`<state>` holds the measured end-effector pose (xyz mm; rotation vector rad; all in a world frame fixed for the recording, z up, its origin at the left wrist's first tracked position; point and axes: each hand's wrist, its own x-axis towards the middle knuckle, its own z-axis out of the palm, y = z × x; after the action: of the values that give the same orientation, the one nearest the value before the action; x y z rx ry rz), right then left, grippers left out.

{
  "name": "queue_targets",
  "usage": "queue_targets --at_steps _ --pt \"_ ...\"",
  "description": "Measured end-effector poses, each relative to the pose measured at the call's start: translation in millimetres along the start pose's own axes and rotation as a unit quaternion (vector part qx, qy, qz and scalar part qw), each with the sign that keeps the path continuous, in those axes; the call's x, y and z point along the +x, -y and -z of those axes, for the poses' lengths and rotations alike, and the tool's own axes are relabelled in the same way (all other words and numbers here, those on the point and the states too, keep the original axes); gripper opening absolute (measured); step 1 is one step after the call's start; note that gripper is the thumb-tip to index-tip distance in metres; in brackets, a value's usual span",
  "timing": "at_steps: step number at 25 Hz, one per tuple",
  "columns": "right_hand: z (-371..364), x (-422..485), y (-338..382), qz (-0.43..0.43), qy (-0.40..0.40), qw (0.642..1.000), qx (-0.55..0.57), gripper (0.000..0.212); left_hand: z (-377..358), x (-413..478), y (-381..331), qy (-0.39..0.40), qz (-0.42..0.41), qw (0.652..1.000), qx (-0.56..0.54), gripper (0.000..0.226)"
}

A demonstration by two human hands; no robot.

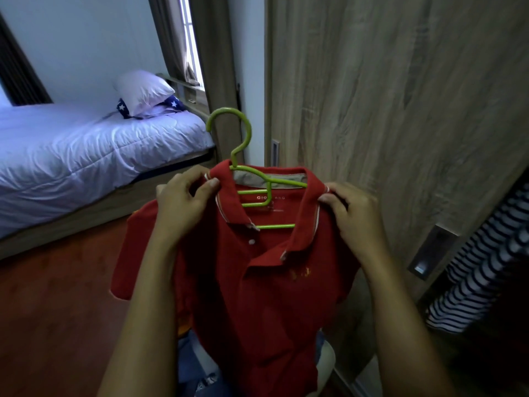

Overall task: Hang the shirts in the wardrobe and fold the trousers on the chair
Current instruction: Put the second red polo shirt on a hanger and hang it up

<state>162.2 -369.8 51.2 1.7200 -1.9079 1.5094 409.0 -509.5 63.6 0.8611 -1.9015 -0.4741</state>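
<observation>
Upper left of the frame: bed (86, 144) with a pillow (141, 90), wooden floor (57, 296) below. Nothing of the task lies there.

Centre left: left hand (183, 202), thumb and fingers (186, 181) pinching the collar of the red polo shirt (257, 282) at one shoulder. The shirt hangs mid-frame, front toward us, already on the green hanger (232, 130). The hook stands free above the collar.

Centre right: right hand (352, 207) pinches the collar's other side, its fingers curled on the cloth.

Right: wardrobe door (400, 96) behind the shirt. At the far right edge a striped garment (481, 270) hangs in the open wardrobe (498, 348).

We judge the step to be squaring the shirt on its hanger. Next, one hand should shift to the hook and carry it rightward to the rail, which we cannot see, while keeping the collar seated.
</observation>
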Motion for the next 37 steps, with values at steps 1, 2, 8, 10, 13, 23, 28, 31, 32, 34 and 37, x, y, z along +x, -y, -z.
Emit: queue_targets --at_steps 1,2,8,10,13,23,28,31,32,34,37 --pt "-4.4 2.2 4.3 0.019 -0.002 1.000 -0.011 0.017 -3.2 0.1 -3.7 0.004 -0.007 1.000 0.002 0.012" --pt "-8.6 4.5 9.0 0.035 0.001 0.999 -0.025 0.018 -6.2 0.2 -7.4 0.008 -0.012 1.000 0.006 0.013" --pt "-15.4 9.7 14.7 0.033 -0.052 0.997 -0.056 0.021 -9.3 5.4 -5.9 0.006 -0.028 1.000 -0.008 0.016" --pt "-11.1 7.6 13.6 0.010 -0.088 0.995 -0.048 0.017 -0.8 4.1 4.2 -0.027 -0.024 0.999 0.001 0.020" --pt "-8.2 7.8 14.9 -0.008 -0.117 0.992 -0.036 0.013 11.5 -1.5 17.5 -0.066 -0.004 0.998 0.004 0.016" --pt "-5.6 11.9 14.5 0.007 -0.142 0.990 -0.019 0.014 33.1 -6.6 54.0 -0.081 0.071 0.994 0.020 0.018" --pt "-3.8 11.8 3.0 -0.014 -0.157 0.987 -0.016 0.020 39.8 -6.7 73.0 -0.155 0.120 0.980 0.043 0.021" --pt "-5.7 14.6 5.1 -0.014 -0.153 0.988 -0.011 0.019 41.1 -1.8 68.9 -0.206 0.156 0.965 0.037 0.022" --pt "-6.7 15.5 5.7 -0.012 -0.152 0.988 -0.009 0.020 40.9 0.0 67.7 -0.228 0.173 0.957 0.051 0.022" --pt "-5.5 16.4 3.5 -0.024 -0.162 0.986 -0.003 0.021 42.2 1.4 64.9 -0.283 0.205 0.935 0.066 0.026" --pt "0.3 15.3 0.0 -0.030 -0.164 0.986 0.004 0.022 50.6 1.4 65.9 -0.299 0.204 0.930 0.069 0.028"
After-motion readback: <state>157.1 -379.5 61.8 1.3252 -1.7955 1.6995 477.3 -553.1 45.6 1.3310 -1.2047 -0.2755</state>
